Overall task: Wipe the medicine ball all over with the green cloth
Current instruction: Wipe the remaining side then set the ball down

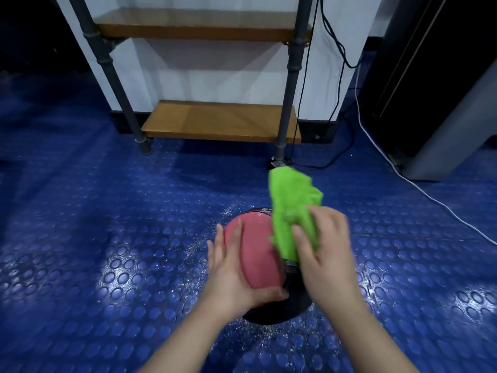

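The medicine ball [258, 251] is pink on top and black lower down, and it sits on the blue studded floor near the bottom centre. My left hand [231, 273] cups its left side, fingers spread along the pink surface and thumb under the near edge. My right hand [322, 249] holds the green cloth [293, 211] against the ball's right upper side. The cloth's free end sticks up and away from the ball. The hand is blurred, and the ball's right side is hidden behind cloth and hand.
A metal-framed shelf unit with wooden boards [220, 122] stands just behind the ball against a white wall. Black and white cables [376, 146] trail over the floor at the right, beside a dark cabinet [443, 103]. White specks lie scattered on the floor [107, 238] around the ball.
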The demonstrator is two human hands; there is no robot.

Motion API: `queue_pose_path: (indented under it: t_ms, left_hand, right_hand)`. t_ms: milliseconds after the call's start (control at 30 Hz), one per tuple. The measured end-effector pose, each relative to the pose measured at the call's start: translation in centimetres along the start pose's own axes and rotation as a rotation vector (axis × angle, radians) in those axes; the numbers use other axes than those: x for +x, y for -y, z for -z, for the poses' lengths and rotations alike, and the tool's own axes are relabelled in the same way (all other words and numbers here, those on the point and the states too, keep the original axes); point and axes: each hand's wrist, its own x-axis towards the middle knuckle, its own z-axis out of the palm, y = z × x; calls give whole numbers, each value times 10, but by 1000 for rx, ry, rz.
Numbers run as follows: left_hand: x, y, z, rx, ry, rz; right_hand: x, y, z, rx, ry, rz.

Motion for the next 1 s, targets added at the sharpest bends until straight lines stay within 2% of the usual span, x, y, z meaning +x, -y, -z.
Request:
queue_pose_path:
  t_ms: [100,167,267,400,500,667,833,933,1000]
  left_hand:
    - [0,3,0,9,-2,-42]
    - [2,8,4,4,2,-69]
    - [4,14,11,13,29,-104]
    - [2,19,17,-5,78,-147]
    - [10,27,27,-13,124,-161]
    - [19,36,50,-52,237,-129]
    - [-13,28,25,-247,106,7]
    - [-22,8,8,-147,13,87]
    - [-22,6,5,-153,-1,105]
  right_hand:
    - [13,-5,-16,-461,451,-9]
    - [17,-10,-21,-506,519,-22]
    - [36,-13,-28,-453,493,-34]
    - [70,-13,-31,-190,550,-203]
    - [76,-10,-29,-117,562,-297]
    - [55,-9,-37,-136,378,-374]
    - [22,-22,-45,-87,177,-417]
    - [10,-21,-42,-62,167,-418]
    - [14,-22,-33,-142,214,-396]
